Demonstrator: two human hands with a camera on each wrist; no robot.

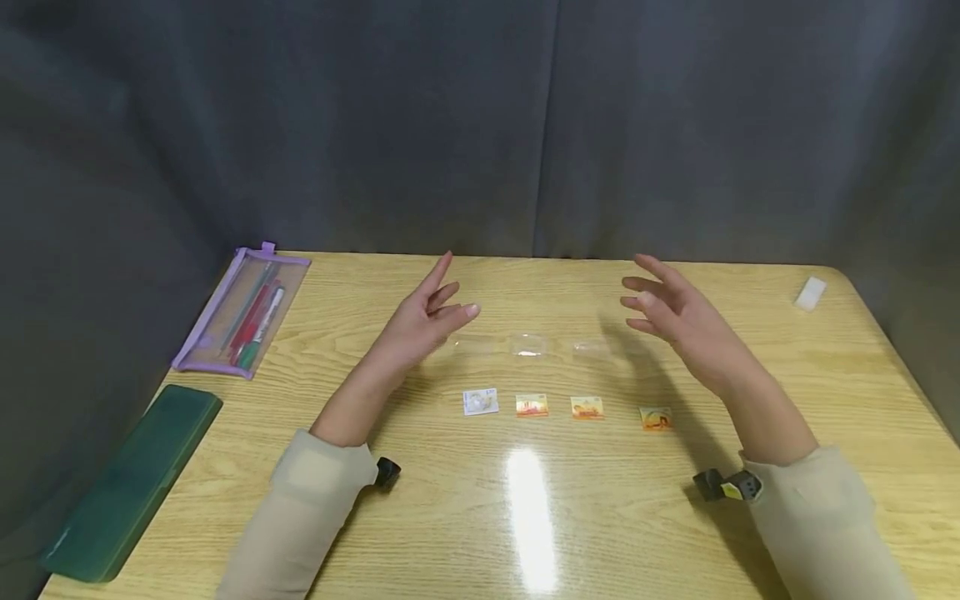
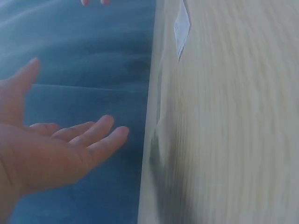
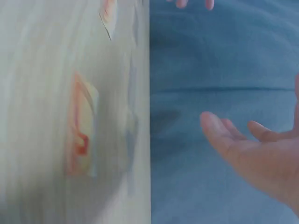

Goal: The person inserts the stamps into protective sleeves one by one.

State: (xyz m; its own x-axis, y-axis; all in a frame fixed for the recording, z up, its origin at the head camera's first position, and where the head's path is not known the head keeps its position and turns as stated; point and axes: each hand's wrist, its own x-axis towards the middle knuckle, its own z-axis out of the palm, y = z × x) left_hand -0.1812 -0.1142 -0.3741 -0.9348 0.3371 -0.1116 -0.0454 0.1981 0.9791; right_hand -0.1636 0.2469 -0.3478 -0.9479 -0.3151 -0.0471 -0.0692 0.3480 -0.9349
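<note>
My left hand (image 1: 418,327) hovers above the table, fingers spread and relaxed, with nothing in it. Facing it across a gap, my right hand (image 1: 686,327) is also raised, its fingers loosely bent and holding nothing. Nearer the front lies a row of small stamp-like paper pieces: a whitish one (image 1: 480,402) at the left, then orange-yellow ones (image 1: 532,406), (image 1: 587,407) and a darker orange one (image 1: 656,418) at the right. Behind them, between the hands, lie several small transparent pieces (image 1: 528,345). The right wrist view shows an orange paper piece (image 3: 83,130) blurred.
A purple-edged mesh pencil pouch (image 1: 243,312) with pens inside lies at the back left. In front of it is a dark green case (image 1: 135,483). A white block, perhaps an eraser (image 1: 811,293), sits at the back right. A dark curtain (image 1: 390,125) hangs behind the wooden table (image 1: 420,533).
</note>
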